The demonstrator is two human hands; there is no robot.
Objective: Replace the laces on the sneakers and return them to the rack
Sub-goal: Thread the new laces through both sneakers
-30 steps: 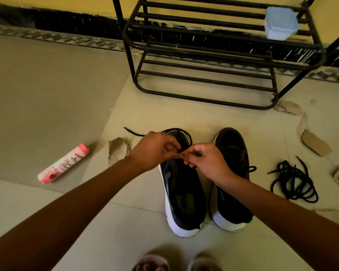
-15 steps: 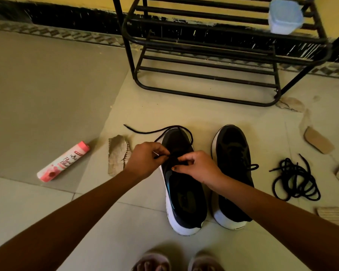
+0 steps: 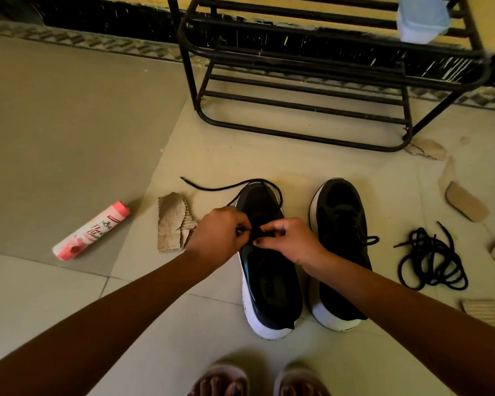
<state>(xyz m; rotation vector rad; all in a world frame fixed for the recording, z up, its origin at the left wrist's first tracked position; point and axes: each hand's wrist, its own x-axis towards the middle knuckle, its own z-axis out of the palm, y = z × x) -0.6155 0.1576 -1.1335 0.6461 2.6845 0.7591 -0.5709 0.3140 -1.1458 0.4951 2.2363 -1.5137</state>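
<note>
The curled fingers (image 3: 242, 224) hide the eyelets of the black sneaker (image 3: 269, 295), which stands on the floor (image 3: 183, 324) at 6 o'clock from the rack (image 3: 297, 135). Left hand (image 3: 220, 235) and right hand (image 3: 290, 242) meet over its tongue, both pinching the black lace (image 3: 209, 189), whose free end trails toward 10 o'clock. A second ago they worked nearer the toe.

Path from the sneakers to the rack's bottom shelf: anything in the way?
Nothing visible blocks it. Bare floor lies between the left sneaker, the right sneaker and the rack. Only the lace trails on the floor ahead of the left sneaker; the cardboard scrap lies off to its side.
</note>
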